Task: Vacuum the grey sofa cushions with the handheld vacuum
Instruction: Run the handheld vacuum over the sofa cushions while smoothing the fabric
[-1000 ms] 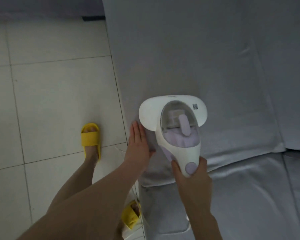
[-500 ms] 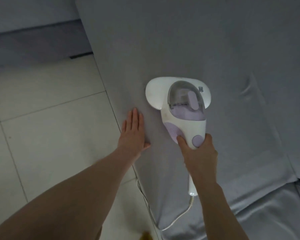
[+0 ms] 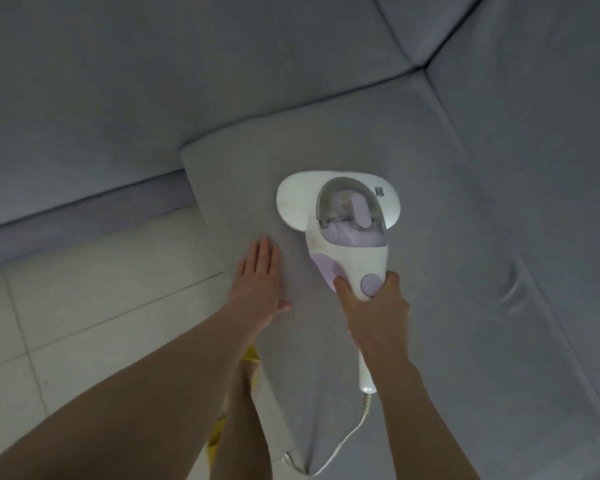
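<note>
Overhead, looking down, a grey sofa (image 3: 499,306) filled most of the view, its seat cushions meeting in a corner at the upper right. One long grey seat cushion (image 3: 291,375) jutted toward the viewer, with its near left edge bordering a pale tiled floor (image 3: 84,289). A darker grey base strip of the sofa ran along the floor at the left.

Two bare forearms reached in from the bottom of the view. A bare leg stood below the left forearm beside the cushion's edge, with a bit of yellow slipper (image 3: 250,355) showing next to it.

A white handheld vacuum (image 3: 340,230) with pale purple panels and a clear dust cup rested head-down on the jutting cushion, its wide rounded head pointing away from the viewer. The right hand (image 3: 374,306) was wrapped around the vacuum's handle, its grip clamped on it with the thumb on the left side near a round purple button. The left hand (image 3: 260,282) lay flat on the cushion just beside the vacuum, palm down, fingers straight and together, its grip apart and holding nothing.

A thin white cord (image 3: 340,441) trailed from the handle's end across the cushion and curled off its near tip.
</note>
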